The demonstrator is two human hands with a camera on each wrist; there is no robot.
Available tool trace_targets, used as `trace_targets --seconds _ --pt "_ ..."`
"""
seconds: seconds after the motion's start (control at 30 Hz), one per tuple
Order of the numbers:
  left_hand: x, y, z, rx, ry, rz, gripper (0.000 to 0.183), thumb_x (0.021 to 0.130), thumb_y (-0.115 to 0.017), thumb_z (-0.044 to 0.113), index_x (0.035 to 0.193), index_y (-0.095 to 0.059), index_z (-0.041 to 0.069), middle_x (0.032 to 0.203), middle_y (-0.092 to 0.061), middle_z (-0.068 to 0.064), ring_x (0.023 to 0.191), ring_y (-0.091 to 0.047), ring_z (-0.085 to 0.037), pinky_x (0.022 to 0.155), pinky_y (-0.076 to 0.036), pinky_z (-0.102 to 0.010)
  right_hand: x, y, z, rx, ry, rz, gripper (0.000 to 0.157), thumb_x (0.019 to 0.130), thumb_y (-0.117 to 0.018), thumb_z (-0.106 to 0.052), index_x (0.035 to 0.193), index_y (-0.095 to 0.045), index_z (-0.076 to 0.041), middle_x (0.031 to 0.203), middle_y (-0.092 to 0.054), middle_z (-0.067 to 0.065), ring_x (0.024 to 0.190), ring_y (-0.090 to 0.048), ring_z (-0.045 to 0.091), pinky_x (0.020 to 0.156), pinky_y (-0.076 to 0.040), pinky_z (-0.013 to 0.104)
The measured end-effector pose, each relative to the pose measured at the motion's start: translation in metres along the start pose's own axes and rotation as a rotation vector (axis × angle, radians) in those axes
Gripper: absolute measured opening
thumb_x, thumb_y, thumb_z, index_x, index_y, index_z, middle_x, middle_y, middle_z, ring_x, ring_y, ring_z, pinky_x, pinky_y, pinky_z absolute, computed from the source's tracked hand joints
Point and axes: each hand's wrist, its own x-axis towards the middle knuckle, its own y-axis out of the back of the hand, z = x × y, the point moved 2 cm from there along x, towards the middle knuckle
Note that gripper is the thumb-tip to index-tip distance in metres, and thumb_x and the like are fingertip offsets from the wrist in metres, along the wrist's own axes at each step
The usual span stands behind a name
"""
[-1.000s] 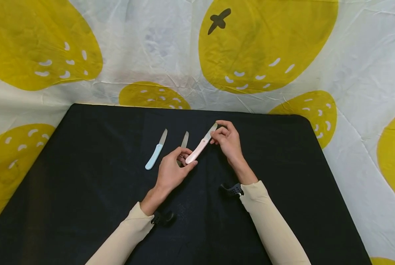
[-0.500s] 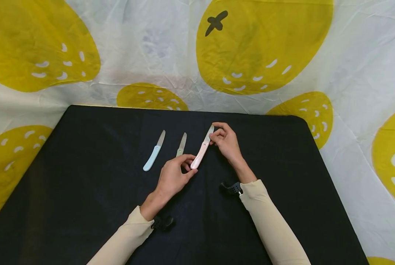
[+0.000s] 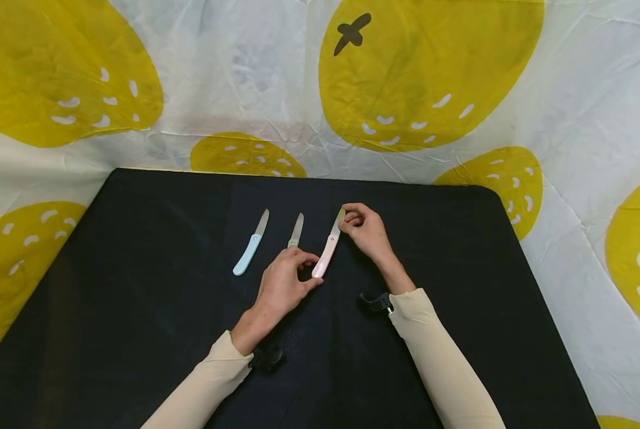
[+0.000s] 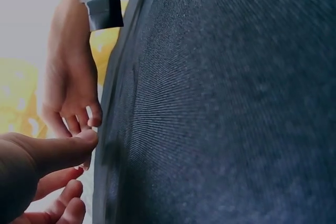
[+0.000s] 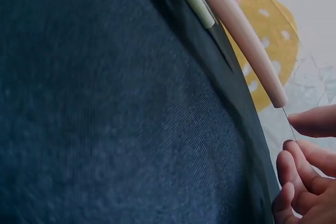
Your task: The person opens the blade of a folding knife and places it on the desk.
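Note:
A folding knife with a pink handle (image 3: 326,255) slants between my two hands, its blade unfolded. My left hand (image 3: 279,281) holds the handle's rear end between thumb and fingers. At the other end, my right hand (image 3: 368,233) pinches the blade near its tip; the right wrist view shows thumb and fingers (image 5: 310,156) on the thin blade. Left of it lies a second knife, pale green (image 3: 297,229), most of its handle hidden behind my left hand. Further left a light-blue knife (image 3: 249,253) lies with its blade out, pointing away from me.
Black cloth covers the table (image 3: 137,333). Behind its far edge hangs a white curtain (image 3: 245,77) with large yellow printed shapes. A dark strap device (image 3: 375,302) sits at my right wrist, another (image 3: 266,358) at my left.
The pink knife has come down toward the table and turned more upright in view, its handle end shifting right and nearer me. My left hand has moved with it, uncovering more of the green knife.

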Motion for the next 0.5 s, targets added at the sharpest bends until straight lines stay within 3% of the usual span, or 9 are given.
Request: trace_targets --seconds 0.27,0.5 --pt "0.0018 -0.0033 0.0018 0.087 -0.014 -0.006 0.04 0.073 -0.097 0.027 0.11 -0.082 0.019 0.099 -0.065 -0.003 0.091 -0.055 -0.021 0.076 -0.049 -0.039 0.0031 -0.0011 0.0043 -0.12 -0.009 -0.013 0.041 0.091 -0.075 -0.008 0.132 -0.069 -0.003 0.107 -0.071 0.017 0.095 -0.064 0.026 0.083 -0.046 0.027" --pt "0.005 -0.0067 0.0005 0.14 -0.009 -0.011 0.042 0.07 -0.098 0.033 0.107 -0.083 0.022 0.098 -0.062 -0.001 0.092 -0.052 -0.022 0.076 -0.041 -0.038 0.0064 -0.0033 0.0051 -0.166 -0.02 -0.02 0.041 0.091 -0.075 -0.009 0.131 -0.07 -0.003 0.105 -0.07 0.016 0.093 -0.061 0.027 0.081 -0.045 0.028"
